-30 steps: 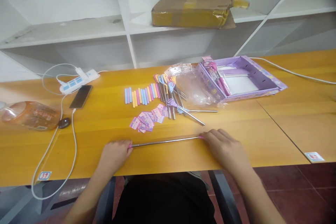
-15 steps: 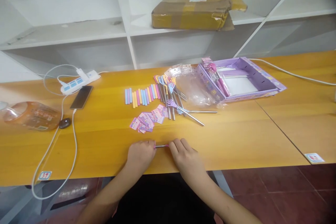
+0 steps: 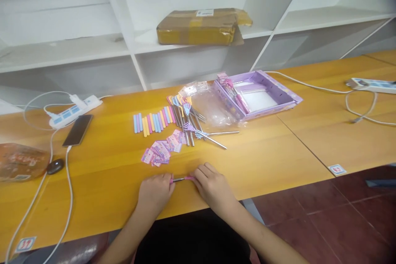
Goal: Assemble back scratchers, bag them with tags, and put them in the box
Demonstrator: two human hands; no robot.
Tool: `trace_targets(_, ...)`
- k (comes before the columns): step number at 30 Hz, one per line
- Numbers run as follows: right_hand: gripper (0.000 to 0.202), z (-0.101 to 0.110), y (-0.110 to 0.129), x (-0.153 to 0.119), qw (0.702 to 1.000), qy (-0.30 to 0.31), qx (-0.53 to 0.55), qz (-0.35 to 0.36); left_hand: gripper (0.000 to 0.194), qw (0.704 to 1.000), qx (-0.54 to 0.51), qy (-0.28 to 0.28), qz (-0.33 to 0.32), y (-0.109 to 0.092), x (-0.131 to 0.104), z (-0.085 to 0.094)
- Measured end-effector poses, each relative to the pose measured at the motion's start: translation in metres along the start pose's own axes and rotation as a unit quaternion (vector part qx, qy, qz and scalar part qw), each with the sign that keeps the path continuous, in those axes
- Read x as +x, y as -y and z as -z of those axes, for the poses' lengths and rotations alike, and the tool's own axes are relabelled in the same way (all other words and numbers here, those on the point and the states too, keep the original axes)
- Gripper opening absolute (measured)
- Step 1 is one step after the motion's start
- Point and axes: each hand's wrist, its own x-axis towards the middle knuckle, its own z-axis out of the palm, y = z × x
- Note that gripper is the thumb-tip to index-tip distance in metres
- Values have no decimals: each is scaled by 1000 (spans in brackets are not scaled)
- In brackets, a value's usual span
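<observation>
Near the table's front edge, my left hand (image 3: pixel 155 192) is closed around the pink handle end of a small back scratcher (image 3: pixel 178 180). My right hand (image 3: pixel 213 183) is closed on its pink head end, mostly hidden by the fingers. A short metal shaft shows between the hands. Beyond them lie several back scratchers (image 3: pixel 192 126) with metal rods and coloured hand-shaped heads, in a loose pile. To its left is a row of pastel handle sleeves (image 3: pixel 154 121), with pink printed cards (image 3: pixel 161 150) spread in front.
Clear plastic bags (image 3: pixel 216 105) lie beside a purple display box (image 3: pixel 262 109) holding packaged scratchers. On the left are a power strip (image 3: pixel 76 111), a phone (image 3: pixel 78 130), a dark mouse-like object (image 3: pixel 55 166), white cables and an orange bag (image 3: pixel 23 163). A taped carton (image 3: pixel 198 29) sits on the shelf.
The view has swung to the right, so the table items shift left and a second power strip appears. Both hands keep hold of the back scratcher; more pink shows by the right fingers.
</observation>
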Motion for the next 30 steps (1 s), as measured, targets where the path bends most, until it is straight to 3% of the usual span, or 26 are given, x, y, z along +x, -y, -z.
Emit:
trace_targets(5,21,1,-8,1,999,-16,30,3,25,999,-3,15,-42,-3,-8,8)
trace_targets(8,14,11,-13,7,996,-30,80,14,24,995,-5,-19,-95,0,-28,8)
trace_targets(12,8,32,-26,28,983,-54,170,36,39,985,-1,-75,-157,19,-38,19)
trace_targets(15,34,48,-47,62,987,-51,150,31,41,984,-13,-98,-151,36,-18,41)
trace_targets(17,52,57,-70,90,993,-16,111,26,42,983,-20,-120,-136,40,4,56)
trace_targets(18,55,61,-83,104,996,5,82,23,43,984,-30,-125,-125,40,14,61)
trace_targets(20,37,65,-112,127,1000,-8,12,-8,43,986,-65,-125,-90,36,33,66)
trace_targets(22,23,64,-140,139,994,-56,-64,-74,40,983,-115,-130,-55,33,46,61)
trace_targets(24,27,57,-162,141,974,-80,-144,-156,33,976,-158,-143,-50,34,53,48)
trace_targets(27,34,45,-179,131,932,-33,-228,-279,35,958,-184,-172,-138,44,57,23)
trace_targets(30,27,40,-183,122,913,34,-265,-309,32,930,-197,-220,-220,53,54,7)
